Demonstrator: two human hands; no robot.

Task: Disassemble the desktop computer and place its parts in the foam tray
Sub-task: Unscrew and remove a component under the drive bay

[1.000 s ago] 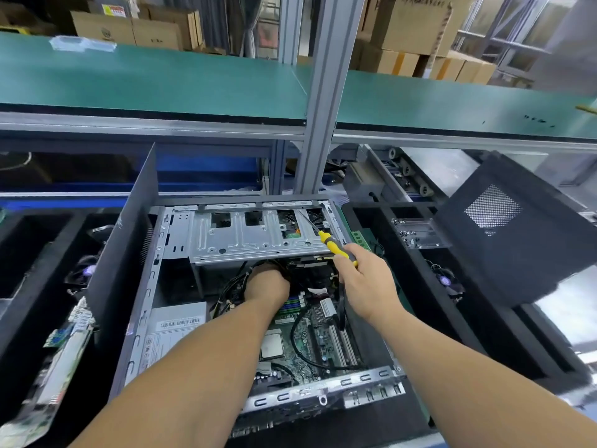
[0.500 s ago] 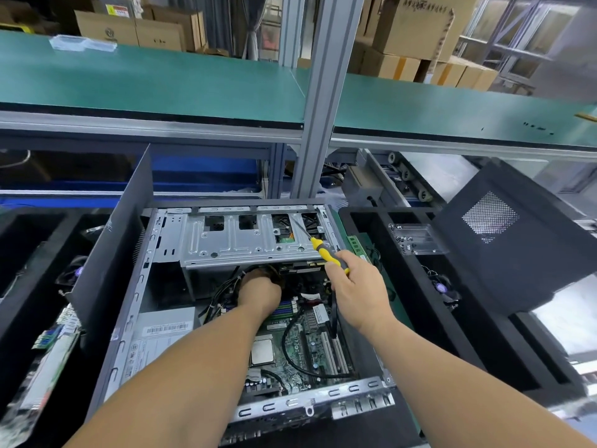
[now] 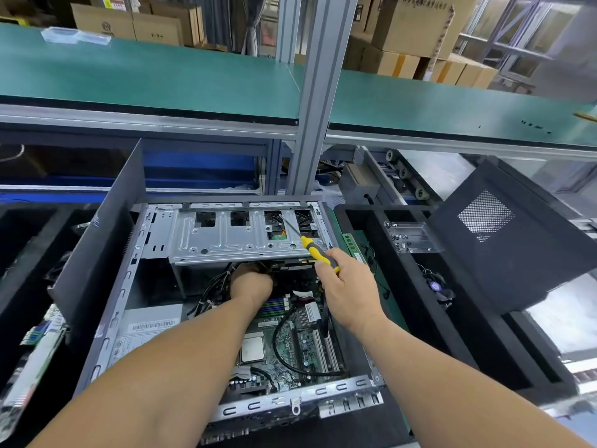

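Clamping a yellow-handled screwdriver (image 3: 310, 248), right hand (image 3: 347, 291) — left hand (image 3: 252, 282) grip hidden under ribbed steel cage (image 3: 226, 236).

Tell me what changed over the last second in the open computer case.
Very little. The right hand keeps its grip on the yellow screwdriver, tip still in the drive cage opening; at most it edged slightly. The left hand stays reaching under the cage among the cables. Nothing was let go; the motherboard and foam tray are unchanged.
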